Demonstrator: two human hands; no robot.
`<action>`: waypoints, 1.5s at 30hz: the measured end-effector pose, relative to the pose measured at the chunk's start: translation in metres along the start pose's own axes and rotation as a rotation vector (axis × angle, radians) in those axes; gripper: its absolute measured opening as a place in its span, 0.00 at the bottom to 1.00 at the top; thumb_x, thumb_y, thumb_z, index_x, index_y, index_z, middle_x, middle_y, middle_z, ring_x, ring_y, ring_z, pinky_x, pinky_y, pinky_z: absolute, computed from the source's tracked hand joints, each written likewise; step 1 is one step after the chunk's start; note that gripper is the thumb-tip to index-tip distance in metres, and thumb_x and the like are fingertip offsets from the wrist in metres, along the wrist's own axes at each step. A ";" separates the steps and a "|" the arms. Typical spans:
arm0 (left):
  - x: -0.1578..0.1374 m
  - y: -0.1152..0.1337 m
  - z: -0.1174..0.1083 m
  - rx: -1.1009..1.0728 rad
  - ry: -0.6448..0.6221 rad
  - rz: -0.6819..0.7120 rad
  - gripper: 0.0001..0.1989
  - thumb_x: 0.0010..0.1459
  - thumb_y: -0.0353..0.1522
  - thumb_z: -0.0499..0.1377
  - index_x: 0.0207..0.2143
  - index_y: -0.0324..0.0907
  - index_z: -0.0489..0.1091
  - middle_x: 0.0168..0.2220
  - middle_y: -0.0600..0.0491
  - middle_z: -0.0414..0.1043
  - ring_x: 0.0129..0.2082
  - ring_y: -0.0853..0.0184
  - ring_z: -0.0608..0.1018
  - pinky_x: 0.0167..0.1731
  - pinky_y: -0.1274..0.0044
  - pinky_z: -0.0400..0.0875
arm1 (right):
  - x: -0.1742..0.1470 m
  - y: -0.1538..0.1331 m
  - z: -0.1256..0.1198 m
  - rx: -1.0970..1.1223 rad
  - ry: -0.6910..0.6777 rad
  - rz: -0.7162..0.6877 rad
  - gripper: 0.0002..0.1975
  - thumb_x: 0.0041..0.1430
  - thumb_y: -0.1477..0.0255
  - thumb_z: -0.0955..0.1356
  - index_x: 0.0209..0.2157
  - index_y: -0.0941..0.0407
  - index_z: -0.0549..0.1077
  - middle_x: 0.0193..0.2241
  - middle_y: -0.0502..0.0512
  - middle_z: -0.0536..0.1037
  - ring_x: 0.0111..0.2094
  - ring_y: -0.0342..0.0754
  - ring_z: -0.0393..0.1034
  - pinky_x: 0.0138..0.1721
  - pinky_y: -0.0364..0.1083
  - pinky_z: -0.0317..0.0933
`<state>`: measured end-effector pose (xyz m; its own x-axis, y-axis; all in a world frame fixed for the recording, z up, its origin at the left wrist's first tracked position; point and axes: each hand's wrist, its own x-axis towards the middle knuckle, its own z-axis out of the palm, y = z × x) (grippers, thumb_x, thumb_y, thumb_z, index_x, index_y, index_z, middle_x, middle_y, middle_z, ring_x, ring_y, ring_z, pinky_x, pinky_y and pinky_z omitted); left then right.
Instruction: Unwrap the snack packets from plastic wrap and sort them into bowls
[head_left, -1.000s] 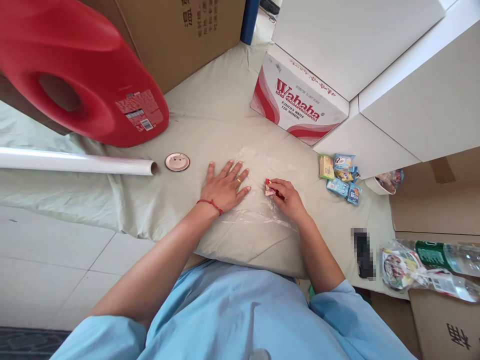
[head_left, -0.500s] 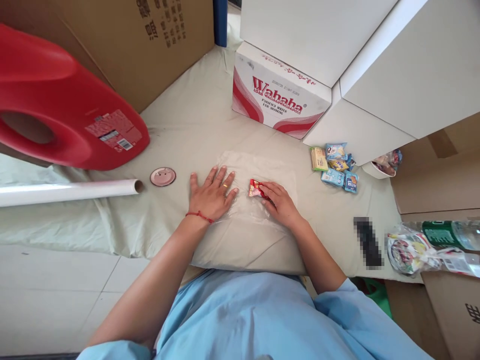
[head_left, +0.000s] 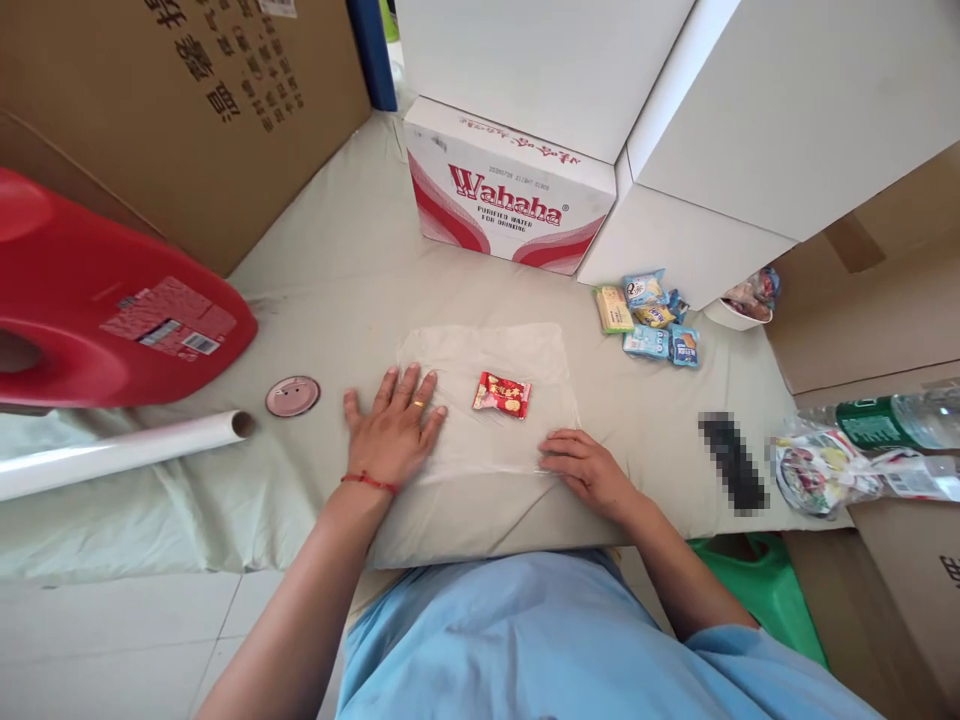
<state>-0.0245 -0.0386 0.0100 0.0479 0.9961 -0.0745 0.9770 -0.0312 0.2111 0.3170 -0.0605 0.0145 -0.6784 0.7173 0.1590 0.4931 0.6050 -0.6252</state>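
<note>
A clear plastic sheet (head_left: 480, 440) lies spread on the cloth-covered table in front of me. A small red wrapped snack packet (head_left: 502, 395) rests near the sheet's middle, touched by neither hand. My left hand (head_left: 394, 425) lies flat with spread fingers over the sheet's left edge, a ring and a red string bracelet on it. At the lower right corner of the sheet is my right hand (head_left: 589, 470), its fingers extended and nothing visible in them. The thumb is partly hidden below the fingers.
A pink round disc (head_left: 292, 396), a white roll (head_left: 127, 450) and a red jug (head_left: 142, 300) are left. Behind stands a Wahaha carton (head_left: 510, 200). Small snack packets (head_left: 649, 315), a bowl (head_left: 739, 315), a blurred dark object (head_left: 733, 465) and a bottle (head_left: 885, 420) are right.
My right hand has let go of the red snack packet and moved down and right to the sheet's edge. My left hand stays flat. The camera view has shifted.
</note>
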 end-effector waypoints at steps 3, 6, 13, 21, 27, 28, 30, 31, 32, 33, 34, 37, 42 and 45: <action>-0.025 0.001 0.002 0.040 -0.009 0.035 0.32 0.73 0.47 0.41 0.76 0.54 0.47 0.77 0.49 0.45 0.76 0.48 0.50 0.68 0.38 0.32 | -0.012 0.002 -0.023 0.055 -0.063 0.025 0.14 0.72 0.71 0.65 0.52 0.47 0.81 0.56 0.58 0.80 0.60 0.55 0.72 0.61 0.61 0.69; -0.041 0.003 0.004 0.073 -0.028 0.046 0.33 0.72 0.49 0.41 0.76 0.53 0.48 0.77 0.48 0.43 0.76 0.49 0.50 0.68 0.38 0.30 | -0.008 -0.006 -0.053 0.127 -0.223 0.052 0.13 0.71 0.64 0.68 0.52 0.48 0.81 0.56 0.58 0.80 0.60 0.55 0.73 0.61 0.58 0.69; -0.037 0.002 -0.004 0.136 -0.118 0.074 0.39 0.68 0.56 0.46 0.75 0.51 0.49 0.78 0.48 0.38 0.77 0.46 0.46 0.67 0.36 0.33 | 0.083 -0.024 -0.046 -0.134 -0.029 0.126 0.18 0.67 0.64 0.71 0.57 0.51 0.78 0.55 0.59 0.80 0.55 0.58 0.70 0.58 0.58 0.67; -0.036 -0.008 -0.012 0.095 -0.263 0.145 0.57 0.53 0.65 0.58 0.76 0.51 0.42 0.78 0.43 0.28 0.77 0.39 0.39 0.64 0.32 0.31 | 0.116 -0.015 -0.019 -0.259 -0.180 0.188 0.23 0.63 0.78 0.68 0.59 0.54 0.75 0.54 0.60 0.78 0.53 0.57 0.65 0.56 0.55 0.60; -0.034 -0.008 -0.013 0.078 -0.273 0.145 0.59 0.51 0.64 0.62 0.76 0.51 0.43 0.78 0.42 0.28 0.77 0.37 0.39 0.64 0.32 0.31 | 0.111 -0.013 -0.032 -0.112 -0.018 0.056 0.25 0.60 0.78 0.70 0.59 0.53 0.75 0.53 0.59 0.78 0.53 0.57 0.66 0.58 0.55 0.59; -0.034 -0.008 -0.013 0.078 -0.271 0.145 0.59 0.51 0.64 0.62 0.76 0.51 0.43 0.78 0.42 0.28 0.77 0.36 0.39 0.64 0.32 0.31 | 0.112 -0.016 -0.028 -0.098 -0.014 0.021 0.25 0.60 0.77 0.70 0.59 0.53 0.75 0.53 0.59 0.78 0.53 0.56 0.66 0.58 0.55 0.60; -0.034 -0.009 -0.013 0.078 -0.267 0.148 0.59 0.51 0.63 0.62 0.76 0.51 0.43 0.78 0.42 0.28 0.77 0.37 0.39 0.64 0.32 0.31 | 0.116 -0.020 -0.016 -0.096 -0.058 -0.031 0.24 0.62 0.76 0.71 0.59 0.52 0.75 0.54 0.59 0.78 0.54 0.56 0.66 0.58 0.56 0.60; -0.035 -0.009 -0.013 0.077 -0.267 0.150 0.59 0.51 0.63 0.63 0.76 0.51 0.43 0.78 0.42 0.28 0.77 0.37 0.39 0.63 0.32 0.31 | 0.117 -0.021 -0.009 -0.109 -0.090 -0.040 0.23 0.63 0.76 0.71 0.59 0.52 0.76 0.54 0.60 0.78 0.54 0.56 0.65 0.58 0.56 0.60; -0.035 -0.010 -0.012 0.076 -0.267 0.151 0.59 0.50 0.63 0.63 0.76 0.51 0.43 0.78 0.42 0.28 0.77 0.37 0.39 0.63 0.32 0.31 | 0.118 -0.022 -0.002 -0.125 -0.119 -0.039 0.22 0.64 0.75 0.71 0.59 0.52 0.76 0.54 0.60 0.78 0.54 0.57 0.65 0.58 0.57 0.60; -0.035 -0.011 -0.012 0.074 -0.266 0.153 0.59 0.50 0.63 0.63 0.76 0.51 0.43 0.78 0.42 0.28 0.77 0.37 0.39 0.63 0.32 0.32 | 0.118 -0.021 0.004 -0.139 -0.139 -0.032 0.22 0.65 0.75 0.71 0.59 0.53 0.76 0.54 0.61 0.78 0.54 0.57 0.65 0.58 0.57 0.61; -0.035 -0.011 -0.012 0.071 -0.263 0.157 0.60 0.50 0.63 0.64 0.76 0.51 0.43 0.78 0.41 0.29 0.77 0.37 0.40 0.63 0.32 0.32 | 0.117 -0.019 0.009 -0.149 -0.146 -0.025 0.21 0.66 0.74 0.70 0.60 0.53 0.76 0.53 0.61 0.79 0.54 0.57 0.65 0.58 0.58 0.61; -0.036 -0.015 -0.011 0.053 -0.239 0.175 0.60 0.50 0.62 0.64 0.76 0.49 0.45 0.78 0.40 0.31 0.76 0.37 0.42 0.64 0.32 0.33 | 0.110 -0.014 0.017 -0.138 -0.104 -0.038 0.22 0.66 0.66 0.72 0.61 0.53 0.75 0.55 0.62 0.77 0.57 0.58 0.65 0.60 0.59 0.61; -0.039 -0.025 0.000 -0.026 -0.087 0.202 0.53 0.55 0.60 0.63 0.75 0.48 0.49 0.77 0.39 0.39 0.76 0.37 0.47 0.65 0.34 0.35 | 0.091 -0.010 0.024 -0.154 -0.074 -0.075 0.21 0.72 0.66 0.66 0.64 0.51 0.72 0.65 0.62 0.71 0.67 0.58 0.60 0.68 0.64 0.53; -0.046 -0.032 0.006 -0.144 0.051 0.194 0.41 0.64 0.53 0.57 0.74 0.49 0.53 0.77 0.40 0.41 0.76 0.41 0.48 0.68 0.38 0.41 | 0.084 -0.008 0.031 -0.173 -0.072 -0.049 0.21 0.74 0.71 0.63 0.65 0.48 0.70 0.65 0.57 0.72 0.67 0.56 0.60 0.69 0.64 0.52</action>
<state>-0.0570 -0.0843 0.0007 0.2171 0.9757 0.0298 0.9107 -0.2134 0.3537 0.2392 -0.0159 0.0096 -0.7382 0.6626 0.1268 0.5408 0.6936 -0.4760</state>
